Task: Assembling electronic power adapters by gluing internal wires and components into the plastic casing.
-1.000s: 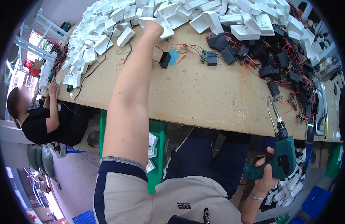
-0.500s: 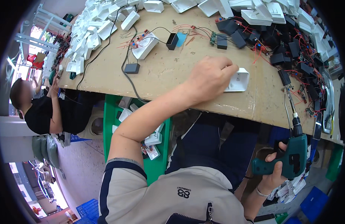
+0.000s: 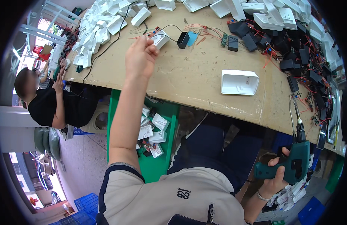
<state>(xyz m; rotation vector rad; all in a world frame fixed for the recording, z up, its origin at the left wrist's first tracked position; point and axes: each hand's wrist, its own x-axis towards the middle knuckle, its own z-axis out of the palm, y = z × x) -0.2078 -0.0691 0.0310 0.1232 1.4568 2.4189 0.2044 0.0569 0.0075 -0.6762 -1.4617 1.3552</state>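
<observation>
My left hand (image 3: 139,60) is stretched over the table with loosely curled fingers. It is at a white plastic housing (image 3: 161,39) with small red-and-blue components and wires beside it. The hand covers part of that housing, and I see nothing held in it. A wire runs from there to a small black box (image 3: 182,40). My right hand (image 3: 276,174) grips a green pistol-shaped soldering gun (image 3: 296,165), its thin metal tip and side tube pointing up toward the table's right edge. An open white housing (image 3: 240,82) lies on the table between my hands.
White housings (image 3: 102,28) are heaped along the far left. Black boxes with red wires (image 3: 293,56) crowd the right side. Below the table edge stands a green bin (image 3: 158,168) with white parts. At the left another person (image 3: 49,101) sits working.
My left hand has left the open white housing at the table's front and moved left and away to the wired housing. The right hand still holds the soldering gun; the view has shifted slightly.
</observation>
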